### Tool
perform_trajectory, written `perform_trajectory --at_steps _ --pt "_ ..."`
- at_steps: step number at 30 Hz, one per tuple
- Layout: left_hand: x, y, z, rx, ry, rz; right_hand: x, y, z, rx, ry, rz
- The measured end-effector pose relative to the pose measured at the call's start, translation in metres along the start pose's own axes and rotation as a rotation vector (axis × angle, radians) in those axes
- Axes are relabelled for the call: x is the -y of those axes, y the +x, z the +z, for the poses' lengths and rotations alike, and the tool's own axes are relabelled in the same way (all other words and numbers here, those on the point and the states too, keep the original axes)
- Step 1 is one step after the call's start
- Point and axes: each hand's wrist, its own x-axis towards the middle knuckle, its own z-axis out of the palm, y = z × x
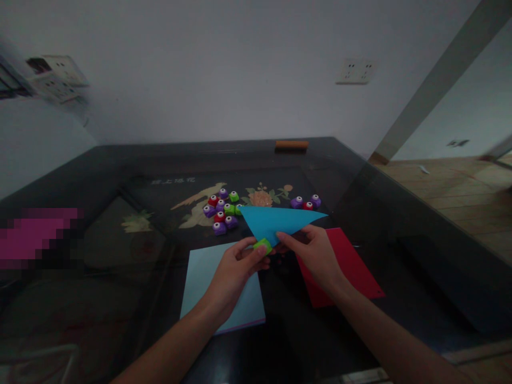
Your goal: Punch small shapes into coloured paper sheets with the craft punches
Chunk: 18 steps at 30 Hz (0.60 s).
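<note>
Pale wall (216,80) stands behind a dark, glossy table (288,325) with a flower picture (261,198) on its top. Above the near middle of the table, both hands hold up a blue paper (276,221) shaped like a triangle. Its long upper edge runs left to right, almost level, with the slimmest point toward the right and the lower corner down toward the person. The left hand (236,264) is nearly closed, its thumb and fingers pinching a green piece (263,246) at that lower corner. The right hand (318,256) is partly curled, its thumb on the front of the paper and its fingers behind. Below the left hand lies a pale blue paper stack (204,282); a red sheet (352,261) lies under the right. Beyond are a bunch of purple, red and green eyed pieces (229,209), a smaller purple and red group (296,202), and a brown cylinder (292,145) near the far edge.
</note>
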Motion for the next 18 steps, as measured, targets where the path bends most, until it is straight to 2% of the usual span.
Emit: perform_trajectory --at_steps 18 --pt "0.0009 0.0018 -0.0005 0.000 0.032 0.004 -0.0026 0.0007 0.0002 0.001 0.026 0.003"
